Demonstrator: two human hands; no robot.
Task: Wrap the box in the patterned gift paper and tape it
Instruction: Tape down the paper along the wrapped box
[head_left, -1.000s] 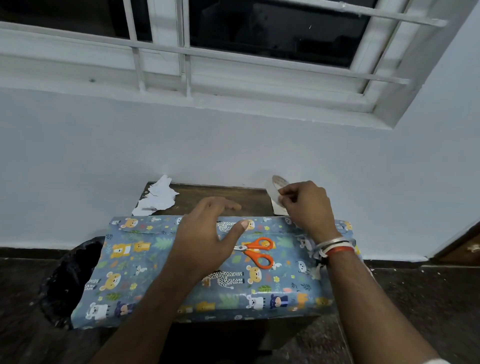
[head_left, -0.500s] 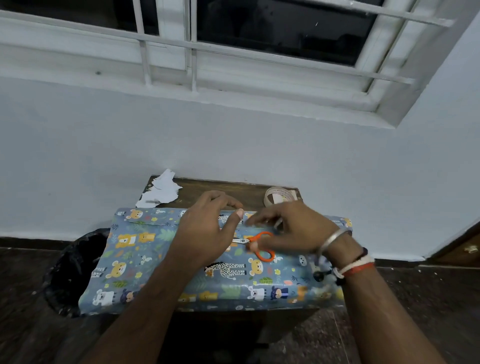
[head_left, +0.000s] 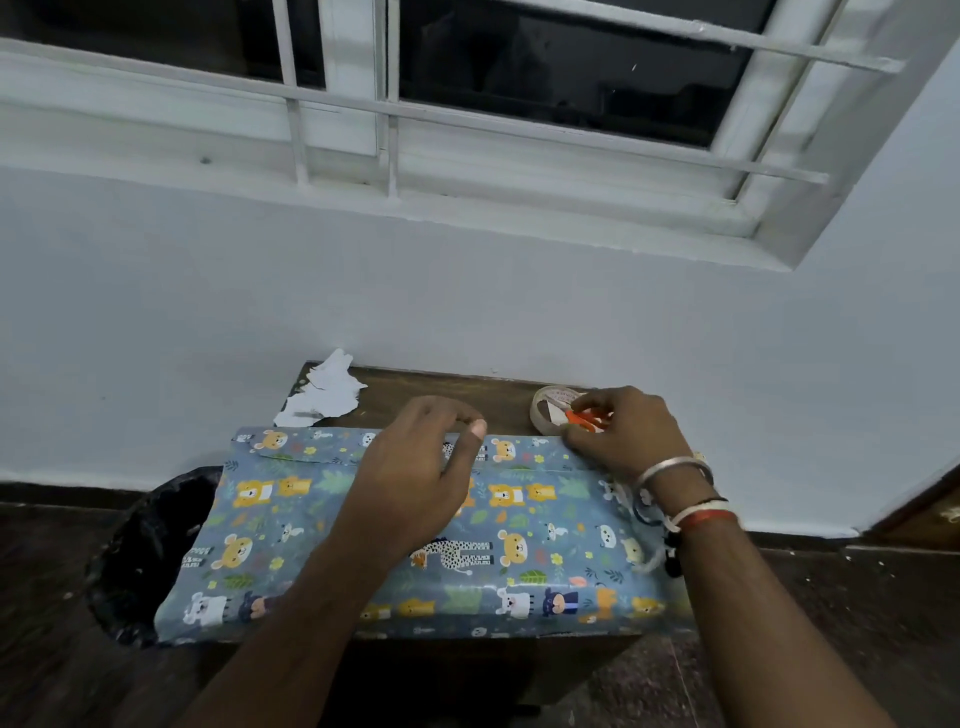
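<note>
The box (head_left: 524, 525), covered in blue gift paper with animal prints, lies across a small wooden table (head_left: 447, 397). My left hand (head_left: 415, 467) rests on its top near the far edge, where a paper flap overlaps, thumb and forefinger close together. My right hand (head_left: 623, 431) is just past the box's far right edge and grips the orange-handled scissors (head_left: 584, 420). The scissors sit over the roll of clear tape (head_left: 548, 410) lying on the table. Their blades are hidden by my fingers.
Torn white paper scraps (head_left: 324, 389) lie at the table's back left corner. A black-lined bin (head_left: 140, 551) stands on the floor to the left, partly under the box's overhanging end. A wall and barred window rise directly behind.
My right hand took the scissors off the top of the box and carried them back and to the right, over the tape roll. My left hand stayed on the box.
</note>
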